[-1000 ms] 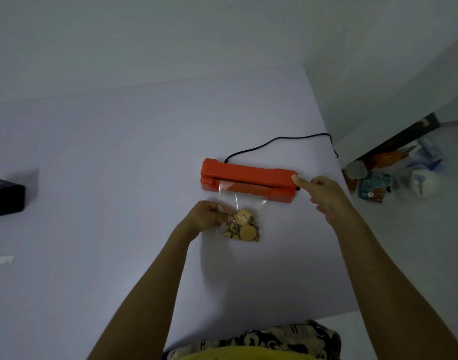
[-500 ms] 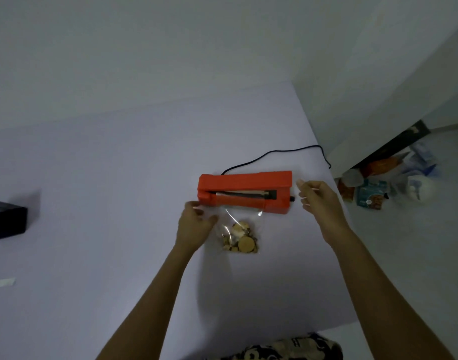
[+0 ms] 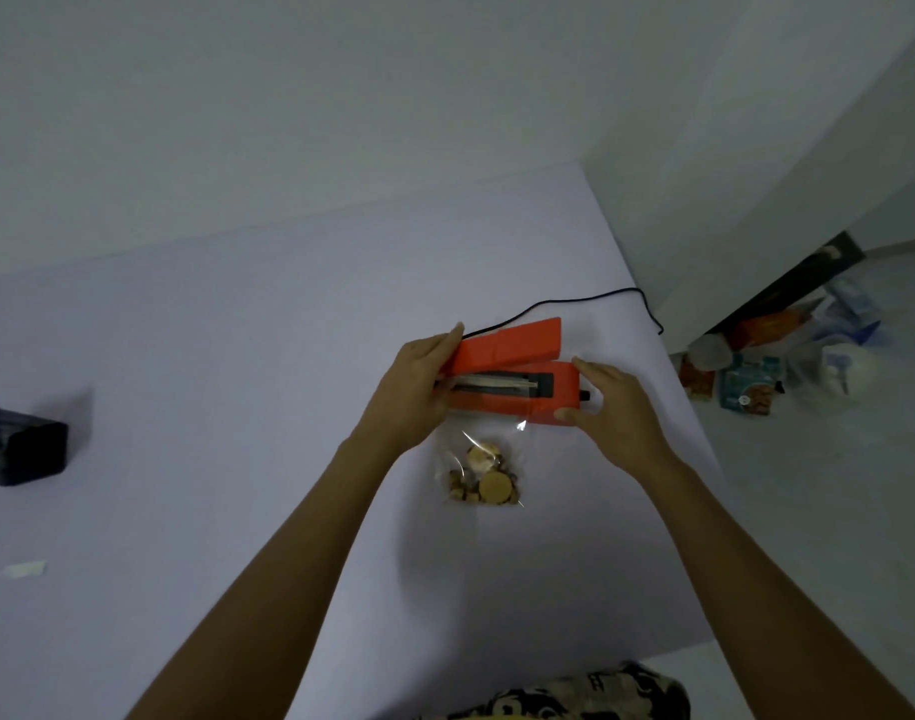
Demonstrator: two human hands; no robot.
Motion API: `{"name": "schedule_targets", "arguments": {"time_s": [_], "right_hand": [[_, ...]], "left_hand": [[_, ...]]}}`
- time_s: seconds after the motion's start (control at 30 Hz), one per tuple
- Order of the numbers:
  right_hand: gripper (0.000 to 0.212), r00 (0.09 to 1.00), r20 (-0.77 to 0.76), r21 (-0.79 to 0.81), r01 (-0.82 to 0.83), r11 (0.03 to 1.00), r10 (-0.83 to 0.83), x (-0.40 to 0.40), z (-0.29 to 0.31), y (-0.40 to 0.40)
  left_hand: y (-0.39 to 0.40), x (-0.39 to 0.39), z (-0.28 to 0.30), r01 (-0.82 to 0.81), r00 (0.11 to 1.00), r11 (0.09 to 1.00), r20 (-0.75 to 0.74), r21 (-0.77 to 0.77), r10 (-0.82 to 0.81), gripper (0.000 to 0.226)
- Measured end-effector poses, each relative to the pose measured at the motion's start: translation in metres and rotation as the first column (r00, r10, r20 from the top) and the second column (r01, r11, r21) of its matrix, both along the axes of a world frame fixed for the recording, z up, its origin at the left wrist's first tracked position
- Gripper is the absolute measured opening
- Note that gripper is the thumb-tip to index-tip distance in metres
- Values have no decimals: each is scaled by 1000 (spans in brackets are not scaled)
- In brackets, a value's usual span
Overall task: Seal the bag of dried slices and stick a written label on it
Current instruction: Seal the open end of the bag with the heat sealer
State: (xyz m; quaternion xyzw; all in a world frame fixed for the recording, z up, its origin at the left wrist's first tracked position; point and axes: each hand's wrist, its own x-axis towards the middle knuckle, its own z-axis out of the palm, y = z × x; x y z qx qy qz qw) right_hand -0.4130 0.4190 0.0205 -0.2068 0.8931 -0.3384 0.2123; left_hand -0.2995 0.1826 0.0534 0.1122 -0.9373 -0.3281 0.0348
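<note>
Gripping the Sealer at Both Ends, Lid Raised

Nearest the camera, a patterned garment (image 3: 575, 693) shows at the bottom edge, and both bare forearms run up from there across the pale table (image 3: 237, 381), converging toward the middle. Between the two wrists lies the clear bag of dried slices (image 3: 484, 478), flat on the table, its tan discs bunched at the near end and its open mouth pointing toward the machine, just short of it. Nobody's touching the bag right now!

Just beyond it, the left hand (image 3: 416, 392) wraps the left end of the orange heat sealer (image 3: 512, 374), fingers curled over the hinge end, thumb side toward the front of the base. The right hand (image 3: 608, 407) cups the right end, fingers lightly bent and laid along the base, thumb against its near face; how firm that hold is cannot be told. The sealer's lid stands tilted up, the dark sealing strip exposed beneath.

Behind the machine a black cord (image 3: 590, 298) snakes off toward the table's far right edge. Well out to the left sit a dark box (image 3: 27, 449) and a small white slip (image 3: 24, 569). Off the table, right, packets and bags (image 3: 746, 387) clutter the floor.
</note>
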Motion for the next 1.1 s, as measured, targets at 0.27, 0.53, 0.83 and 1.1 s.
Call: {"name": "schedule_targets", "arguments": {"time_s": [0.27, 0.53, 0.83, 1.1], "right_hand": [[74, 999, -37, -14, -16, 1000, 15, -4, -3, 1], [76, 999, -32, -6, -5, 1000, 4, -6, -9, 2], [77, 1000, -21, 11, 6, 1000, -6, -7, -11, 2], [75, 997, 48, -16, 54, 998, -53, -3, -5, 0]], "left_hand": [[-1, 0, 3, 5, 1000, 1000, 16, 25, -6, 53], [-2, 15, 8, -209, 965, 945, -104, 250, 241, 45], [-16, 31, 4, -465, 832, 699, -3, 543, 556, 45], [-28, 37, -7, -454, 874, 729, 98, 512, 475, 55]]}}
